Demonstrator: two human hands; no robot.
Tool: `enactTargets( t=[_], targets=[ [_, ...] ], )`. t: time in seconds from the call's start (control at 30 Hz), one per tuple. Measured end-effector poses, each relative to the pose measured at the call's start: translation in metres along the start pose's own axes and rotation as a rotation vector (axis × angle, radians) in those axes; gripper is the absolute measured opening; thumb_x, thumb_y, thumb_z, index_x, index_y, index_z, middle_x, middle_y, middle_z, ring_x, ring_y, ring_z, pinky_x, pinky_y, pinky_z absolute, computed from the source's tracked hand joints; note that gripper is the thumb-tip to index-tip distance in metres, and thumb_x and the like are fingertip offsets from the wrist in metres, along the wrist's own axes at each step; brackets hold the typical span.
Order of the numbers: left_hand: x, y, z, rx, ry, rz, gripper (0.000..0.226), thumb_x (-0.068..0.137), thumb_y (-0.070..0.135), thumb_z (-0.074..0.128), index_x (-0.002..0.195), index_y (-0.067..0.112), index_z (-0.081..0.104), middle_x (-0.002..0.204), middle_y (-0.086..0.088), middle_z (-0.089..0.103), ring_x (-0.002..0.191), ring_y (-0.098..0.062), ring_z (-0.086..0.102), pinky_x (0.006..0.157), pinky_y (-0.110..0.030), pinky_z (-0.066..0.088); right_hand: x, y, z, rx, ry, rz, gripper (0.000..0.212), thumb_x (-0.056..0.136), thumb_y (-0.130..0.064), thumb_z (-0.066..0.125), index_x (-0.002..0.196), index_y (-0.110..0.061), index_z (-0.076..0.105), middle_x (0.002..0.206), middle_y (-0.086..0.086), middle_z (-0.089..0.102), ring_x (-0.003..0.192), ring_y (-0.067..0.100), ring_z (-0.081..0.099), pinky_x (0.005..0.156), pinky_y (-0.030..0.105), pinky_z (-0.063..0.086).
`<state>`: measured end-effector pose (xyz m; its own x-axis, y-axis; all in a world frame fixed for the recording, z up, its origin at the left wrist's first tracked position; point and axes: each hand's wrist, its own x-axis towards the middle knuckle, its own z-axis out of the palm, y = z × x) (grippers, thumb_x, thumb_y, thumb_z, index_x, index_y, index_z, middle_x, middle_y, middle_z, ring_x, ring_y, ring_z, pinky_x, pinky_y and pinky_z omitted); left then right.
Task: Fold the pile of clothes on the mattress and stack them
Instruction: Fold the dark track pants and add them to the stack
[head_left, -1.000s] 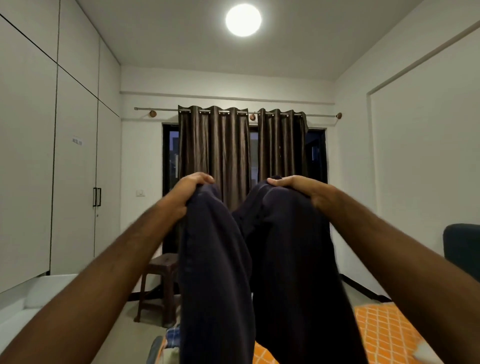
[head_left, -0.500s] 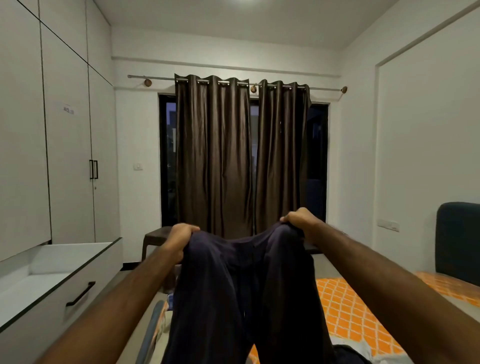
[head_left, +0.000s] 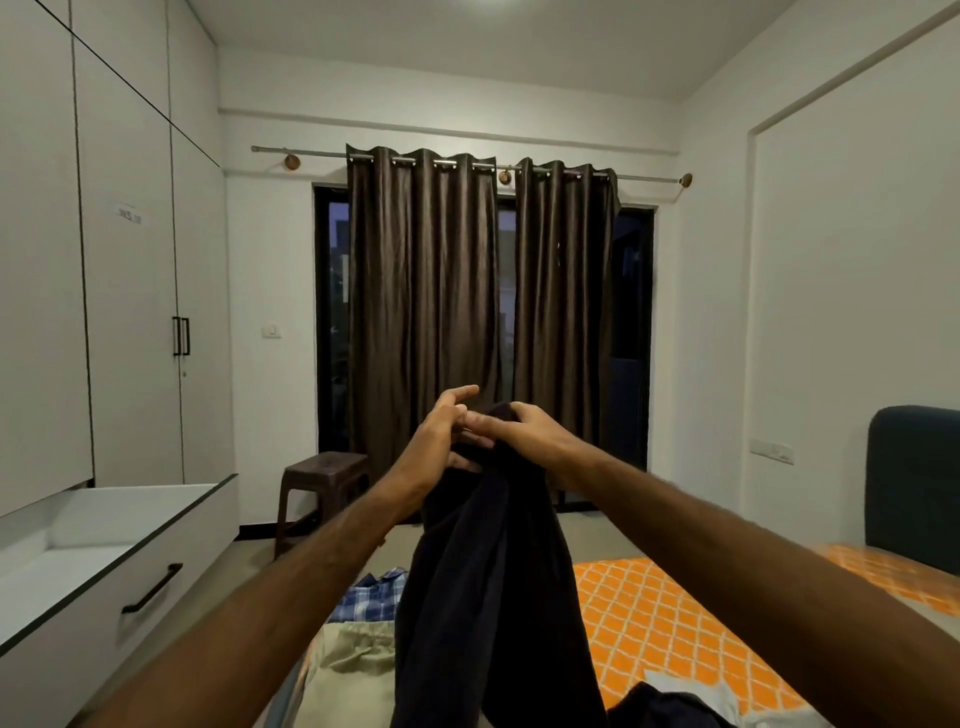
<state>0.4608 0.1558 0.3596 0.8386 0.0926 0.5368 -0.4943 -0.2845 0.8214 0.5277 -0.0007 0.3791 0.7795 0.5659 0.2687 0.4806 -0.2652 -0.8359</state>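
Dark navy trousers (head_left: 493, 587) hang in front of me, held up at their top edge. My left hand (head_left: 441, 441) and my right hand (head_left: 524, 431) meet there, both gripping the cloth, with the left index finger and thumb sticking out. The legs hang together as one column over the mattress with its orange patterned sheet (head_left: 670, 629). A blue checked shirt (head_left: 374, 597) and a beige garment (head_left: 353, 670) lie below on the left. More dark and pale clothes (head_left: 675, 706) lie at the bottom right.
An open white drawer (head_left: 114, 561) juts out from the wardrobe on the left. A brown plastic stool (head_left: 322, 483) stands by the dark curtains (head_left: 483, 312). A dark blue headboard (head_left: 914, 488) is at the right.
My hands came together from about shoulder width apart, bringing the two sides of the trousers' waist into one. The garment now hangs as a single narrow column.
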Motion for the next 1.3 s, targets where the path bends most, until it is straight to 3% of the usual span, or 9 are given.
enactTargets(
  t=[0.1,0.23,0.37,0.5,0.67,0.8,0.97,1.13,1.3],
  targets=[
    [-0.001,0.005,-0.009,0.243,-0.159,0.134,0.039,0.106,0.014,0.035,0.143,0.025,0.041,0.107,-0.009,0.073,0.101,-0.022,0.070,0.079,-0.039,0.060,-0.006,0.008,-0.005,0.032,-0.047,-0.048,0.039,0.090,-0.014,0.070,0.127,-0.022,0.059,0.117,0.000,0.068,0.113,0.018,0.065,0.102,0.043,0.052],
    [0.000,-0.002,-0.036,0.752,-0.060,0.468,0.041,0.086,0.026,0.070,0.123,0.036,0.053,0.114,0.017,0.051,0.106,-0.007,0.054,0.093,-0.035,0.052,-0.015,0.013,-0.021,0.021,-0.170,-0.131,0.041,0.094,0.001,0.059,0.129,-0.021,0.059,0.124,0.003,0.066,0.117,0.015,0.064,0.103,0.041,0.052],
    [-0.014,-0.015,-0.063,0.638,-0.294,0.222,0.038,0.078,0.047,0.080,0.107,0.039,0.057,0.121,0.014,0.048,0.111,-0.008,0.054,0.093,-0.041,0.055,-0.024,0.020,-0.047,0.021,-0.165,-0.237,0.038,0.095,0.003,0.059,0.126,-0.018,0.061,0.122,0.004,0.066,0.117,0.015,0.064,0.100,0.037,0.054],
    [-0.030,-0.029,-0.056,0.686,-0.522,0.172,0.054,0.077,0.041,0.084,0.124,0.037,0.056,0.124,0.014,0.046,0.115,-0.005,0.055,0.096,-0.031,0.055,-0.028,0.031,-0.055,0.012,-0.135,-0.292,0.034,0.095,0.000,0.060,0.125,-0.015,0.062,0.120,0.004,0.067,0.117,0.015,0.064,0.098,0.034,0.055],
    [-0.033,-0.033,-0.039,0.847,-0.591,0.188,0.058,0.084,0.041,0.078,0.134,0.043,0.049,0.128,0.007,0.036,0.118,-0.008,0.050,0.098,-0.029,0.053,-0.029,0.041,-0.049,-0.022,-0.144,-0.295,0.032,0.095,-0.004,0.063,0.125,-0.014,0.060,0.120,0.004,0.067,0.117,0.018,0.064,0.101,0.041,0.054],
    [-0.037,-0.026,-0.036,0.677,-0.478,0.304,0.077,0.078,0.038,0.084,0.140,0.040,0.039,0.135,0.015,0.037,0.124,-0.001,0.046,0.098,-0.019,0.049,-0.034,0.041,-0.060,0.014,-0.154,-0.329,0.030,0.094,-0.001,0.064,0.122,-0.009,0.060,0.118,0.009,0.067,0.116,0.023,0.065,0.100,0.043,0.054],
    [-0.042,0.002,-0.019,0.511,-0.629,0.067,0.039,0.102,0.049,0.046,0.139,0.038,0.050,0.134,0.013,0.050,0.122,-0.003,0.052,0.102,-0.026,0.048,-0.041,0.041,-0.069,-0.008,-0.181,-0.374,0.023,0.091,0.001,0.066,0.113,-0.005,0.063,0.110,0.013,0.067,0.109,0.030,0.066,0.093,0.041,0.056],
    [-0.030,0.014,0.006,1.383,-0.606,0.269,0.036,0.097,0.053,0.051,0.129,0.036,0.057,0.124,0.007,0.048,0.106,-0.015,0.055,0.097,-0.048,0.044,-0.042,0.048,-0.059,-0.087,-0.186,-0.404,0.021,0.092,0.002,0.065,0.111,-0.007,0.064,0.105,0.008,0.068,0.104,0.025,0.068,0.088,0.035,0.056],
    [-0.036,0.007,0.021,1.511,-0.681,0.326,0.029,0.095,0.040,0.059,0.122,0.029,0.062,0.124,0.002,0.042,0.103,-0.018,0.053,0.093,-0.050,0.046,-0.043,0.051,-0.061,-0.140,-0.168,-0.373,0.024,0.092,0.002,0.065,0.112,-0.011,0.065,0.107,0.003,0.069,0.108,0.021,0.067,0.088,0.032,0.056]
  ],
)
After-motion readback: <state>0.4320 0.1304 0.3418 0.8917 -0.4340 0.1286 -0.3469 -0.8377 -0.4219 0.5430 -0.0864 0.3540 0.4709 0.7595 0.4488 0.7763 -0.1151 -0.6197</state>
